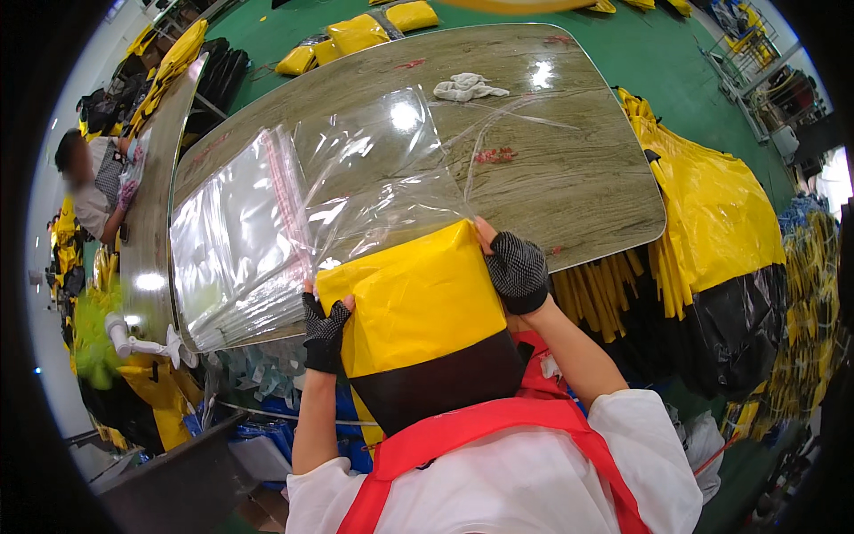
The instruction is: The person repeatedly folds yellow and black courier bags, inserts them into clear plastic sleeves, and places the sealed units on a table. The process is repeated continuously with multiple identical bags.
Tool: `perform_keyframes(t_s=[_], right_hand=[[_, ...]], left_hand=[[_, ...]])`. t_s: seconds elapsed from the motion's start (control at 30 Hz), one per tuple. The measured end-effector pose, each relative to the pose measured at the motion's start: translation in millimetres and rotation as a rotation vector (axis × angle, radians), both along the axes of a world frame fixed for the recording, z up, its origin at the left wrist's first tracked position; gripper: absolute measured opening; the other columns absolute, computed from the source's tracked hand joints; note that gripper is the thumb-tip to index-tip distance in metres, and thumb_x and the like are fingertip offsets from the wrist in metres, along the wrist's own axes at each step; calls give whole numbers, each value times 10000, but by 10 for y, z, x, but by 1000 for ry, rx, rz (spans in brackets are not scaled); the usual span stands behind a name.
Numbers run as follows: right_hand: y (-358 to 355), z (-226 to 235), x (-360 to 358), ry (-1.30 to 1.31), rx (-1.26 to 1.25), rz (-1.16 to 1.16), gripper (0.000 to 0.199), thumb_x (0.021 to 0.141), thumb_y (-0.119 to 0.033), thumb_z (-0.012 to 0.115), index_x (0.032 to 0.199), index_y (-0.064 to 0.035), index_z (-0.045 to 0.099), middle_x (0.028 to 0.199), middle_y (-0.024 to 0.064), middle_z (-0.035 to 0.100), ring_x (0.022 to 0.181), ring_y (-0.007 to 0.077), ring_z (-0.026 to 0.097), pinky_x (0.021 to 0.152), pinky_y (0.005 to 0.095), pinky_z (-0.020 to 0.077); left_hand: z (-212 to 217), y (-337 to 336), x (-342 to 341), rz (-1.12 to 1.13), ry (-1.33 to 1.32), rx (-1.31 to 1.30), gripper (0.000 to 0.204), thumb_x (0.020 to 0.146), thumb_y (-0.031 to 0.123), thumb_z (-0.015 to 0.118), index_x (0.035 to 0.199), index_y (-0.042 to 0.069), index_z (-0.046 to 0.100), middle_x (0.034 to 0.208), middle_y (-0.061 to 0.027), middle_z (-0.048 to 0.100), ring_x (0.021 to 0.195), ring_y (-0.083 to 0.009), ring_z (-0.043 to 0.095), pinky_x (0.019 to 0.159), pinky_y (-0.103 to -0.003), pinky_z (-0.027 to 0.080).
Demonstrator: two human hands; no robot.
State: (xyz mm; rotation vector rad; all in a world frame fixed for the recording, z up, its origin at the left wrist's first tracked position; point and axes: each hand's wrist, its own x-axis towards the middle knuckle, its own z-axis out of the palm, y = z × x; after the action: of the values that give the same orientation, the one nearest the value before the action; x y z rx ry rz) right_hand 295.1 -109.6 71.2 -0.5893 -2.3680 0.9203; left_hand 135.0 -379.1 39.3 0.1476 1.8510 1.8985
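Against my front I hold a folded yellow-and-black garment, its yellow part toward the table and its black part near my red apron. My left hand, in a black dotted fingerless glove, grips its left edge. At the far right corner, my right hand, gloved the same way, is closed on the edge. The garment's far edge meets a clear plastic bag that lies flat on the table; whether it is inside the bag's mouth I cannot tell. Left of it lies a stack of clear plastic bags.
The wood-patterned table has rounded corners and holds a crumpled white cloth. Yellow-and-black garments hang at its right edge. Yellow packed bundles lie beyond it. Another person works at a table on the left. A small white fan stands near the left corner.
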Motion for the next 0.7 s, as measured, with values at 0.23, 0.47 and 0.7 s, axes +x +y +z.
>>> perform_keyframes(t_s=[0.23,0.47,0.7], right_hand=[[82,-271,138,-50,-168,26,199,895,-131,521,1042,-50,628,821,168,641,760,295,639,663,330,494],[161,-69,389,25,-718,218,287,873,-194,564,1091,-12,524,896,131,618,815,233,607,732,332,480],[-191,129,487,-2,-733,72,413,795,-176,673,1137,17,546,1028,74,619,945,149,573,834,277,448]], left_hand=[[27,10,15,-106,-108,-27,497,816,137,669,1246,21,448,1113,-72,576,973,-155,554,854,-274,439],[103,24,152,-104,-224,89,424,834,222,658,1180,22,515,1093,-58,591,949,-151,566,835,-268,445],[292,-266,226,-477,-227,189,825,656,271,792,1328,28,379,1245,-88,505,1091,-212,503,920,-348,411]])
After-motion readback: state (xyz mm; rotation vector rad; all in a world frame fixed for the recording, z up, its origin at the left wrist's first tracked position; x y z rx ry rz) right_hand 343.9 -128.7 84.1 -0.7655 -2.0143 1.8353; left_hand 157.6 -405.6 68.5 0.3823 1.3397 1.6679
